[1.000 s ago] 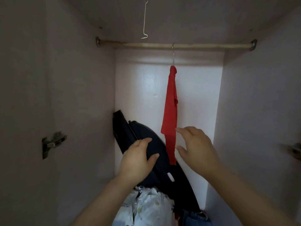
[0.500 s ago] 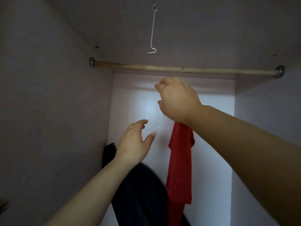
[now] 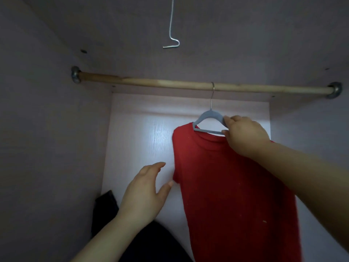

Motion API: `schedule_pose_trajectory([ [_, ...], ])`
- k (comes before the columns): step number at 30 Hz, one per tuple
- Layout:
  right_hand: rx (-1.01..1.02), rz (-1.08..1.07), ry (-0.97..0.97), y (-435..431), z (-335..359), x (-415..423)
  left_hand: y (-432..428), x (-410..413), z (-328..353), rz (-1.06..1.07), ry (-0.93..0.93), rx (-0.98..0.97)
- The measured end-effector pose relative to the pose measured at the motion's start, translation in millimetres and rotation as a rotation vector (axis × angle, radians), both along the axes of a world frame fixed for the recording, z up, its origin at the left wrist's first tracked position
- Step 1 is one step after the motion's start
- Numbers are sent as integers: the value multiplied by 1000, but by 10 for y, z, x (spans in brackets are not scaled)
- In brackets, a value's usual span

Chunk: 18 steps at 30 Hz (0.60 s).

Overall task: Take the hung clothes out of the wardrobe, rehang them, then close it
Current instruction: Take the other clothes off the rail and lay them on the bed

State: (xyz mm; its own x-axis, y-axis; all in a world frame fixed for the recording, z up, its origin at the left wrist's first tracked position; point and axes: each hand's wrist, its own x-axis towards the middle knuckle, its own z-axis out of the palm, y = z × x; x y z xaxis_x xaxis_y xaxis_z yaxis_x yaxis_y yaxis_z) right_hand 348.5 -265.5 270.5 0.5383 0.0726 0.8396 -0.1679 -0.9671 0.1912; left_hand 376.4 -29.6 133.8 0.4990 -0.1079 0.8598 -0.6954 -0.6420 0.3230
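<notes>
Where the grey hanger emerges from the neckline, its right shoulder is pinched by the right hand, with the fingers curled over the top and the thumb underneath. 1 red shirt is carried on that hanger, turned broadside and hanging in the right half of the wardrobe. The hanger's metal hook is looped over the wooden rod, right of the rod's middle. The left hand is held spread and relaxed just beside the shirt's left sleeve; whether the thumb tip touches the sleeve hem cannot be told. The rod is seated at its 2 ends in metal sockets on the side walls. Above it, a bent wire hook hangs from the wardrobe's ceiling, well apart from the hanger. At the lower left of the back panel, a dark bundle is leaned, partly hidden by the left forearm. The shirt's right side is covered by the right forearm.
</notes>
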Motion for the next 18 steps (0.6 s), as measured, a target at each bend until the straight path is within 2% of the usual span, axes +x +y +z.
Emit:
schedule_pose_trajectory([
  [9,174,316,-188,-149,34,610,-87,162,316,146,-101,60],
  [13,155,468,-245,-158,177,694,-181,157,535,189,-177,99],
  [16,114,540,-325,-44,368,654,-183,93,685,281,-297,98],
  [18,91,621,-329,69,392,612,-138,26,750,373,-414,29],
])
